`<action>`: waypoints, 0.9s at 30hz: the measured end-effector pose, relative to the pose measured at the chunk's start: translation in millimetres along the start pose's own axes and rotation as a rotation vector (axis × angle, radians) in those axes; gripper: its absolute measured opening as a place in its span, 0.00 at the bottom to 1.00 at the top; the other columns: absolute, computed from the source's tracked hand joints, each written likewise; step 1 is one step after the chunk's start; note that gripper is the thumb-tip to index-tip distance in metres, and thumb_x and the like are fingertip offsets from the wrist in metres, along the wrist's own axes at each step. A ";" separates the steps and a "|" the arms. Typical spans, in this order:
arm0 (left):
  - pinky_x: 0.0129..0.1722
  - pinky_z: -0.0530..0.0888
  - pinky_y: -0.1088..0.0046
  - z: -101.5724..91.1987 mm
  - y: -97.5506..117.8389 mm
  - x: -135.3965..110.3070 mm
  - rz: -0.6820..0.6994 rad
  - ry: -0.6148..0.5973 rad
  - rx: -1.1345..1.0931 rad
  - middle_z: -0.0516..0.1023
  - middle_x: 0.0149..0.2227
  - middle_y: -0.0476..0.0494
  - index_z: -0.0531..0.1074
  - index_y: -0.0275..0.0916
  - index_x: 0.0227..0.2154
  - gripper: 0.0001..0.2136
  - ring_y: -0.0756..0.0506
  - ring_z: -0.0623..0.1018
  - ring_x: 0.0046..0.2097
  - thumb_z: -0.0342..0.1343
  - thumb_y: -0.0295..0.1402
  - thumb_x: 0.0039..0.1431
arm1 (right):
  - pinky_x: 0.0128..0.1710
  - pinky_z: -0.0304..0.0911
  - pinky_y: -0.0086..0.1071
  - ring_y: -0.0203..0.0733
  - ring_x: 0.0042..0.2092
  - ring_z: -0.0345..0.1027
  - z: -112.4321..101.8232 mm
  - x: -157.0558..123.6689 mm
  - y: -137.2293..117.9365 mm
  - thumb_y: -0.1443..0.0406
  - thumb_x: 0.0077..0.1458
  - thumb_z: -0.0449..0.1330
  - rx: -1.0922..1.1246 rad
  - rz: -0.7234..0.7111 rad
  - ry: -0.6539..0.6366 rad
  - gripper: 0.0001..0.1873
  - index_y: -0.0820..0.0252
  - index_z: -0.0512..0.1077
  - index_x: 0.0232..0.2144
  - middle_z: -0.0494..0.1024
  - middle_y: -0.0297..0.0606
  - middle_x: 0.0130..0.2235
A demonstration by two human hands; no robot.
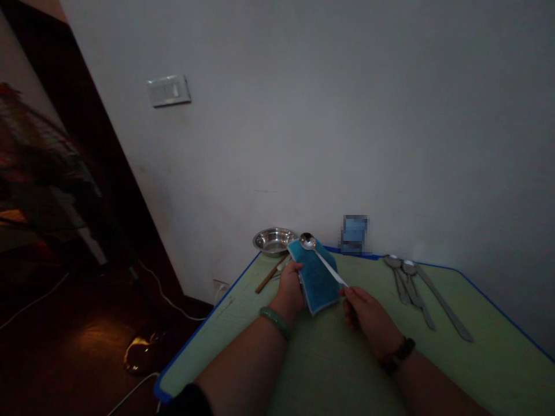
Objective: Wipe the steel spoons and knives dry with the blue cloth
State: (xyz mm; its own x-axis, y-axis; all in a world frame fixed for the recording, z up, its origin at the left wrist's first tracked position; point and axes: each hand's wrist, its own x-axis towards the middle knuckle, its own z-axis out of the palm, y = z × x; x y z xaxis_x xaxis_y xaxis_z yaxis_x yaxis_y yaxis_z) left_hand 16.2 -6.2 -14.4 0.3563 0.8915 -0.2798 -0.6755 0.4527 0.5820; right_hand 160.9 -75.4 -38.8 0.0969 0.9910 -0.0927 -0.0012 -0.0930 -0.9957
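Observation:
My left hand [291, 286] is closed on the left edge of a blue cloth [318, 283], thumb on top, the other fingers hidden beneath it. Across the cloth lies a long-handled metal spoon [327, 266], its bowl at the cloth's far edge. My right hand [366, 315] grips the near end of the spoon's handle between thumb and fingers. Just beyond my left hand stands a shiny metal bowl [274, 249]. Close to that hand, a wooden-handled utensil [269, 276] rests on the green table [321, 364], partly hidden by the hand and cloth.
Several metal spoons and ladles [410, 289] lie at the table's right side. A pixelated upright blue object [354, 234] stands at the back edge against the wall [303, 127]. A light switch [169, 91] is on the wall. White cables [160, 289] run past the table's left side.

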 end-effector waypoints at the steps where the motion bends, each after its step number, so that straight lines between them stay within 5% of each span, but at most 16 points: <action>1: 0.37 0.69 0.55 0.4 0.0 -0.4 -0.004 -0.004 0.000 0.76 0.30 0.34 0.69 0.29 0.38 0.20 0.37 0.76 0.33 0.47 0.34 0.41 | 0.17 0.52 0.26 0.31 0.19 0.57 -0.1 0.1 0.4 0.51 0.47 0.51 -0.001 -0.002 0.003 0.17 0.58 0.66 0.31 0.64 0.26 0.18; 22: 0.39 0.68 0.56 0.3 -1.1 0.4 -0.002 -0.088 -0.008 0.77 0.31 0.35 0.68 0.29 0.40 0.21 0.38 0.75 0.34 0.46 0.34 0.42 | 0.17 0.52 0.26 0.31 0.19 0.57 1.3 -2.5 -4.6 0.51 0.45 0.53 0.050 -0.029 0.131 0.18 0.55 0.68 0.33 0.65 0.27 0.19; 27: 0.40 0.68 0.56 2.0 0.0 -1.1 -0.006 -0.092 -0.013 0.77 0.31 0.33 0.68 0.27 0.39 0.21 0.37 0.75 0.35 0.45 0.34 0.42 | 0.17 0.52 0.26 0.29 0.20 0.57 -0.3 -2.7 -5.2 0.54 0.46 0.54 0.090 -0.057 0.172 0.20 0.55 0.68 0.41 0.67 0.29 0.25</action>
State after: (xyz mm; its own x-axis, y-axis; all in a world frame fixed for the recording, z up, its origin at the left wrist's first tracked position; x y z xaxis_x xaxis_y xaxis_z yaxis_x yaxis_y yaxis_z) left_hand 17.1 -7.2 -12.5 0.4180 0.8834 -0.2119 -0.6810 0.4591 0.5705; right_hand 161.0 -77.7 -33.4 0.2677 0.9626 -0.0414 -0.0789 -0.0209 -0.9967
